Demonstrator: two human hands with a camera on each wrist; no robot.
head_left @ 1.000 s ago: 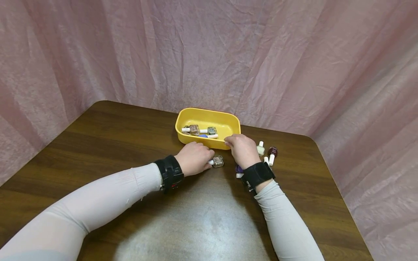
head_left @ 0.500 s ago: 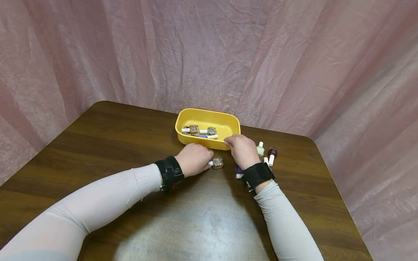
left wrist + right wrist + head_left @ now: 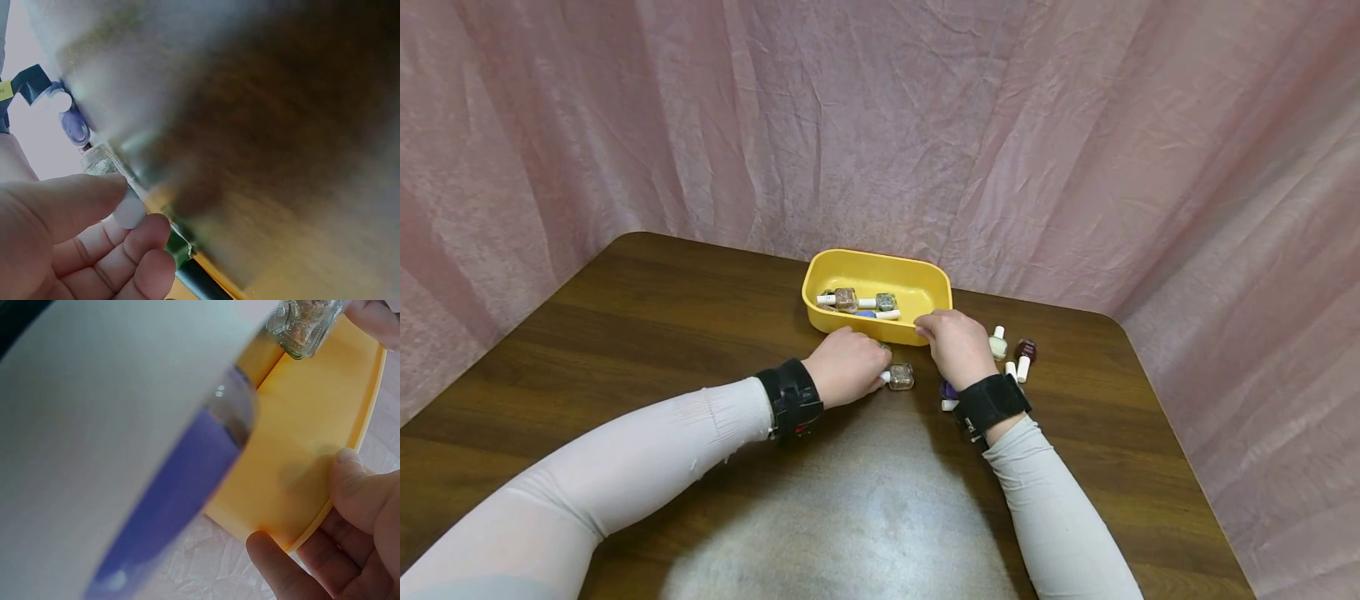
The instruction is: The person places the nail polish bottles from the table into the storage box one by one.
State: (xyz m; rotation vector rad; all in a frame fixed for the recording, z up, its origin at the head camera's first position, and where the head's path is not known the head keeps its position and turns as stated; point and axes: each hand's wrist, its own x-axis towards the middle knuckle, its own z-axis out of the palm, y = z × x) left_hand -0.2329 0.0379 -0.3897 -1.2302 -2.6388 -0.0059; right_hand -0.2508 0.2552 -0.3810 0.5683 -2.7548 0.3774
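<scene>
My left hand (image 3: 850, 365) is in front of the yellow box (image 3: 934, 333), low over the table. Its thumb and fingers pinch the white cap of a glitter nail polish bottle (image 3: 901, 377), whose clear square body points right. In the left wrist view a green bottle (image 3: 180, 247) with a dark cap shows beyond the fingertips. My right hand (image 3: 958, 343) grips the box's front right corner, thumb (image 3: 353, 481) over the rim and fingers outside. Inside the box lie a pinkish glitter bottle (image 3: 846, 299), a grey-green glitter bottle (image 3: 887, 302) and a blue bottle (image 3: 866, 314).
Right of the box lie a pale nail polish bottle (image 3: 997, 345), a dark red one (image 3: 1026, 350) and another white cap (image 3: 1011, 369). A purple bottle (image 3: 948, 390) is partly hidden under the right wrist. A pink curtain (image 3: 880, 125) hangs behind the table (image 3: 685, 300).
The glitter bottle in my left fingers has shifted very slightly. Both hands and the box otherwise stay in place.
</scene>
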